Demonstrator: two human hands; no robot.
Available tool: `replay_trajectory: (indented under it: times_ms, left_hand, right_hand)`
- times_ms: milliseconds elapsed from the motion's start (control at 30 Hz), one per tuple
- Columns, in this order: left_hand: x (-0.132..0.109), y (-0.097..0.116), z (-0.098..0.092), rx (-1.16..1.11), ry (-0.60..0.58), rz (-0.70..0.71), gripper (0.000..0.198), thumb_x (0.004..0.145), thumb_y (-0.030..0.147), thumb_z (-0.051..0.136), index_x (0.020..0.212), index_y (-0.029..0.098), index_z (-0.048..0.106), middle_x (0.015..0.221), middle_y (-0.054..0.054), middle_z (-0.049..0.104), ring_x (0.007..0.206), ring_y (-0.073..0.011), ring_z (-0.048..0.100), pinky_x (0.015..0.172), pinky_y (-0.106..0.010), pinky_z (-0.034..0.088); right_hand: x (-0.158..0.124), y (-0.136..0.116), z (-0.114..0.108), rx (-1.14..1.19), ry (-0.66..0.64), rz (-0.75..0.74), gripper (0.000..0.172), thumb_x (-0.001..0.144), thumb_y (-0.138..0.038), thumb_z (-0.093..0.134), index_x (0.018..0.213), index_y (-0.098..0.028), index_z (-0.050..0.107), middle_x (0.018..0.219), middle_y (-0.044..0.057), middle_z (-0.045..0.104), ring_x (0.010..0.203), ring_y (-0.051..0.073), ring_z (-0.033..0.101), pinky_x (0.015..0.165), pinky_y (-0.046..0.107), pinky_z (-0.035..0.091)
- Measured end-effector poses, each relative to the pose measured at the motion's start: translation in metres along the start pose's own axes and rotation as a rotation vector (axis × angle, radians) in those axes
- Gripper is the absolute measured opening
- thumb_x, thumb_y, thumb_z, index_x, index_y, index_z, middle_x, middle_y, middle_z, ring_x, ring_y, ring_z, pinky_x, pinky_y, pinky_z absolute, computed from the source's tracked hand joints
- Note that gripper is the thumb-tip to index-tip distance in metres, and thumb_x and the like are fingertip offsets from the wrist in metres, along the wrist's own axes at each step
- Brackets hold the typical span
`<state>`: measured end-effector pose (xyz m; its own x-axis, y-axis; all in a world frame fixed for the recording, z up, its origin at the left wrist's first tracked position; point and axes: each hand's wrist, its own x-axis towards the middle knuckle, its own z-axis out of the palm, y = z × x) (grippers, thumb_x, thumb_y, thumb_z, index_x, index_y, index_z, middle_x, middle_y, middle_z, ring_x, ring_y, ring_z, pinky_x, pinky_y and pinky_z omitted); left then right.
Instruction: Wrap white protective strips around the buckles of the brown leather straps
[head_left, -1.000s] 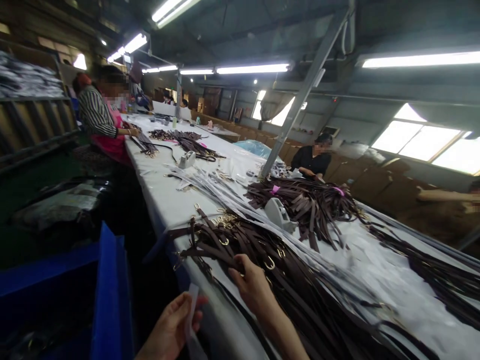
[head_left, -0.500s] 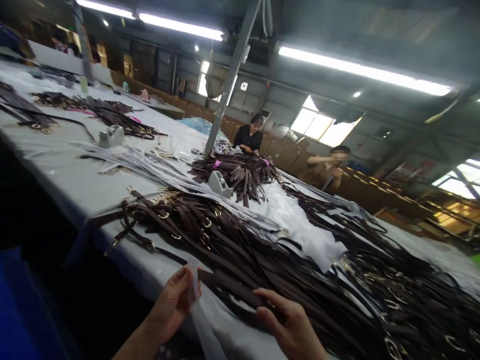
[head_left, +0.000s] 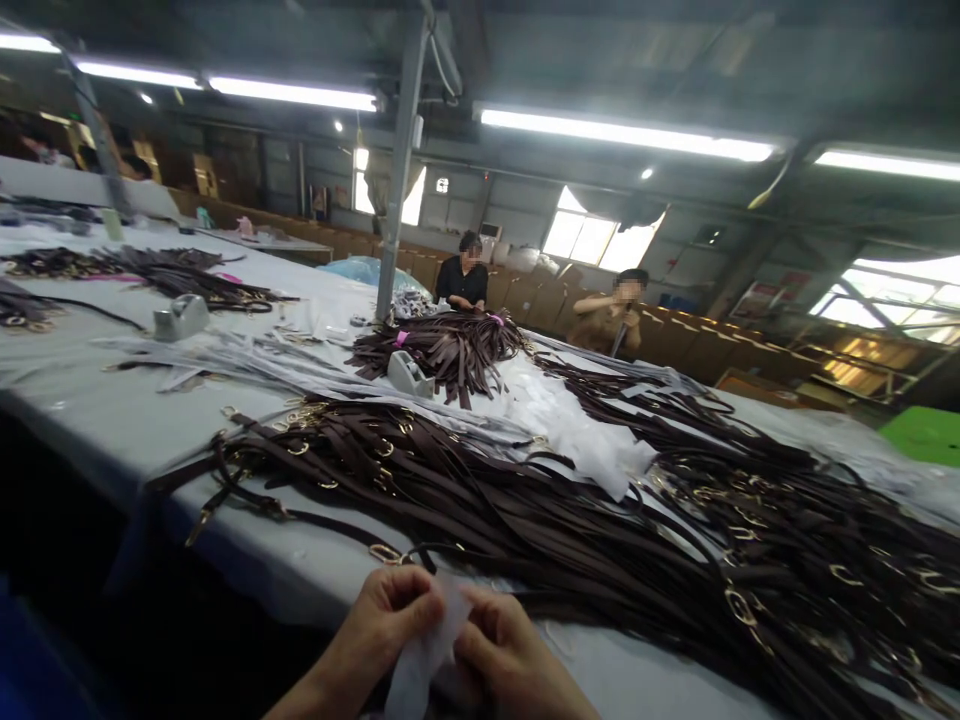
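At the table's near edge, my left hand [head_left: 386,615] is closed, thumb and fingers pinching a thin, whitish strip of wrapping [head_left: 427,645] that looks like tissue or soft foam. My right hand [head_left: 506,645] grips the same strip from the other side, its fingers curled close to the left ones. Just behind the left fingers lies a gold buckle [head_left: 385,553] on a dark brown strap; whether part of a strap is inside the wrapping cannot be made out. Beyond both hands spreads a big pile of dark brown straps [head_left: 465,490] with gold fittings.
Tape dispensers stand on the table, one grey-white dispenser [head_left: 409,373] near a bundle of brown strap ends [head_left: 450,340]. Crumpled white wrapping [head_left: 570,420] lies mid-table. A metal post [head_left: 401,170] rises behind. Two people [head_left: 461,275] are at the far side. A green surface [head_left: 922,435] shows at right.
My right hand has left the brown strap and come left to the white strip, meeting my left hand. The view has turned right and levelled somewhat.
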<state>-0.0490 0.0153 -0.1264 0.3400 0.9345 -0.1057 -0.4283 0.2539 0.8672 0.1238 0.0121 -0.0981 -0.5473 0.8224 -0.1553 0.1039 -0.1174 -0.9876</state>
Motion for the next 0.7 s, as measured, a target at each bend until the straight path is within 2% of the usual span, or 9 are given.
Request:
replay_trajectory:
  times_ms: [100, 200, 267, 300, 367, 433, 533, 600, 700]
  left_hand:
    - [0.001, 0.004, 0.004, 0.009, -0.033, -0.046, 0.036, 0.064, 0.042, 0.087, 0.066, 0.011, 0.068, 0.061, -0.002, 0.063, 0.055, -0.0098, 0.05, 0.055, -0.019, 0.037]
    - [0.0, 0.011, 0.006, 0.028, -0.045, -0.017, 0.035, 0.059, 0.04, 0.089, 0.061, 0.012, 0.068, 0.071, -0.005, 0.067, 0.065, -0.0128, 0.055, 0.06, -0.02, 0.04]
    - [0.0, 0.015, 0.007, 0.052, -0.046, -0.008, 0.036, 0.056, 0.041, 0.09, 0.058, 0.013, 0.068, 0.08, -0.007, 0.07, 0.072, -0.0162, 0.059, 0.064, -0.022, 0.043]
    - [0.0, 0.017, 0.007, 0.074, -0.042, -0.013, 0.036, 0.055, 0.041, 0.09, 0.057, 0.013, 0.068, 0.079, -0.007, 0.07, 0.071, -0.0163, 0.059, 0.064, -0.023, 0.043]
    - [-0.001, 0.017, 0.008, 0.137, -0.025, -0.017, 0.034, 0.056, 0.038, 0.09, 0.057, 0.013, 0.067, 0.071, -0.005, 0.068, 0.065, -0.0144, 0.055, 0.061, -0.022, 0.041]
    - [-0.002, 0.016, 0.008, 0.206, -0.026, -0.003, 0.031, 0.06, 0.036, 0.088, 0.057, 0.013, 0.068, 0.067, -0.005, 0.067, 0.062, -0.0126, 0.053, 0.059, -0.02, 0.039]
    - [-0.003, 0.013, 0.01, 0.237, -0.072, -0.005, 0.029, 0.064, 0.034, 0.086, 0.059, 0.012, 0.068, 0.07, -0.006, 0.069, 0.063, -0.0129, 0.055, 0.059, -0.02, 0.039]
    - [-0.004, 0.01, 0.011, 0.211, -0.098, -0.033, 0.028, 0.065, 0.035, 0.085, 0.062, 0.013, 0.068, 0.085, -0.008, 0.073, 0.065, -0.0132, 0.057, 0.06, -0.02, 0.04]
    - [-0.01, 0.003, 0.014, 0.164, -0.153, -0.093, 0.026, 0.066, 0.033, 0.085, 0.064, 0.013, 0.068, 0.117, -0.013, 0.068, 0.077, -0.0154, 0.063, 0.068, -0.022, 0.045]
  right_hand:
    - [-0.02, -0.006, -0.022, -0.067, 0.2, 0.041, 0.054, 0.081, -0.064, 0.067, 0.098, -0.013, 0.068, 0.063, -0.003, 0.05, 0.053, 0.008, 0.042, 0.049, 0.018, 0.032]
    - [-0.041, -0.016, -0.04, -0.15, 0.33, 0.069, 0.066, 0.078, -0.075, 0.06, 0.09, -0.011, 0.069, 0.053, -0.007, 0.034, 0.046, 0.006, 0.025, 0.04, 0.02, 0.017]
    - [-0.055, -0.022, -0.046, -0.225, 0.305, 0.099, 0.065, 0.076, -0.075, 0.063, 0.075, -0.01, 0.067, 0.052, -0.007, 0.032, 0.046, 0.005, 0.021, 0.04, 0.02, 0.013]
    - [-0.061, -0.025, -0.047, -0.228, 0.286, 0.124, 0.062, 0.075, -0.073, 0.066, 0.072, -0.011, 0.065, 0.053, -0.007, 0.036, 0.045, 0.005, 0.024, 0.04, 0.02, 0.015]
    - [-0.073, -0.029, -0.046, -0.156, 0.262, 0.166, 0.057, 0.075, -0.069, 0.069, 0.077, -0.013, 0.061, 0.056, -0.005, 0.047, 0.046, 0.006, 0.036, 0.042, 0.018, 0.025]
    - [-0.082, -0.031, -0.045, -0.065, 0.263, 0.168, 0.054, 0.08, -0.067, 0.066, 0.088, -0.014, 0.059, 0.057, -0.005, 0.051, 0.046, 0.007, 0.041, 0.044, 0.018, 0.031]
    - [-0.092, -0.028, -0.043, -0.082, 0.313, 0.153, 0.056, 0.083, -0.069, 0.061, 0.083, -0.013, 0.061, 0.05, -0.009, 0.036, 0.043, 0.005, 0.026, 0.04, 0.017, 0.018]
    - [-0.099, -0.021, -0.039, -0.112, 0.326, 0.186, 0.06, 0.078, -0.072, 0.064, 0.073, -0.012, 0.061, 0.05, -0.008, 0.033, 0.044, 0.005, 0.021, 0.039, 0.018, 0.012]
    - [-0.11, -0.006, -0.026, -0.004, 0.313, 0.211, 0.059, 0.073, -0.071, 0.07, 0.077, -0.013, 0.06, 0.054, -0.005, 0.046, 0.044, 0.006, 0.034, 0.041, 0.017, 0.023]
